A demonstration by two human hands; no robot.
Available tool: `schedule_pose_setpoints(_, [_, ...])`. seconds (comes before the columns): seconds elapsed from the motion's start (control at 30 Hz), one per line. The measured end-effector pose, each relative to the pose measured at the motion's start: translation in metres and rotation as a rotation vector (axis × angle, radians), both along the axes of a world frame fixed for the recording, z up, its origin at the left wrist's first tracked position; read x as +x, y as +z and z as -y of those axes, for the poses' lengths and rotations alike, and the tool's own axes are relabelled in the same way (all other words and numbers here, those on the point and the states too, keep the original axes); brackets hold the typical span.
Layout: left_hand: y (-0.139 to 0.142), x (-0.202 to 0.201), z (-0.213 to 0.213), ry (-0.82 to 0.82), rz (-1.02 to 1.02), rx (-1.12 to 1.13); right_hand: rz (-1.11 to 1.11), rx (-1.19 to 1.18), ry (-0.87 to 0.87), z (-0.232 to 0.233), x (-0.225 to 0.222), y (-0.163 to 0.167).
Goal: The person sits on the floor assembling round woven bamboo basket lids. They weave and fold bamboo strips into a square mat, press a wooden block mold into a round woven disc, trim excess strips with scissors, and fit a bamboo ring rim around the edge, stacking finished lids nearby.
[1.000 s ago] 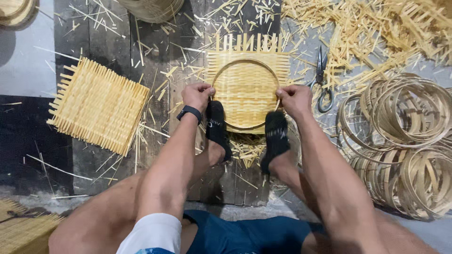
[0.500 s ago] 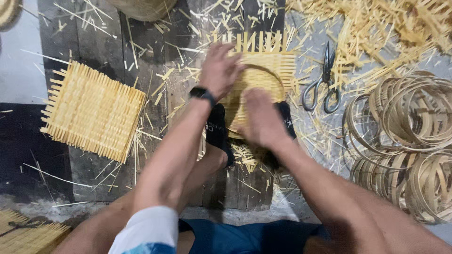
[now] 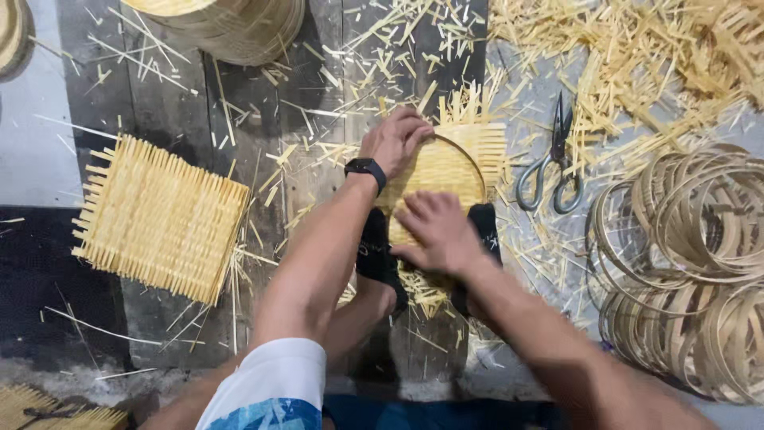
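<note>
A square woven bamboo mat [image 3: 458, 163] with a round hoop on it lies on the floor between my two black-socked feet [image 3: 378, 255]. My left hand [image 3: 394, 139], with a black watch at the wrist, grips the hoop's far left rim. My right hand [image 3: 434, 231] lies flat, fingers spread, on the near part of the mat inside the hoop. The mat's near edge is hidden under my right hand and feet.
A second woven mat [image 3: 159, 219] lies to the left. Scissors [image 3: 551, 171] rest right of the work. Piles of bamboo hoops [image 3: 684, 263] fill the right side. Loose bamboo strips [image 3: 637, 64] litter the floor, and a stack of baskets [image 3: 231, 28] stands at the top.
Both hands left the mat's near corners. My left hand reached to the hoop's far rim, and my right hand came down flat on the mat.
</note>
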State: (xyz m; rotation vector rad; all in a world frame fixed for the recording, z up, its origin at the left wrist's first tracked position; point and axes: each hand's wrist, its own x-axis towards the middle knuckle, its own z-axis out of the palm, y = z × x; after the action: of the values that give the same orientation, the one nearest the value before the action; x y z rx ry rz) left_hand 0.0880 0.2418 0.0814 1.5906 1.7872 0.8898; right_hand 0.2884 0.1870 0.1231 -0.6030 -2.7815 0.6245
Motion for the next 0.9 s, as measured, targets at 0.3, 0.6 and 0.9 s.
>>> schedule_pose_setpoints(0.3, [-0.018,0.000,-0.022,0.018,0.046,-0.143,-0.229,-0.422,-0.635,-0.113,-0.001,-0.058])
schedule_pose_setpoints(0.6, [-0.043,-0.003,-0.040,0.083,0.219,-0.310,0.007,-0.688,-0.676,-0.125,0.015,-0.087])
schedule_pose_setpoints(0.9, [-0.031,-0.010,0.011,0.161,-0.115,-0.238,0.204,-0.674,-0.898,-0.117,-0.003,-0.058])
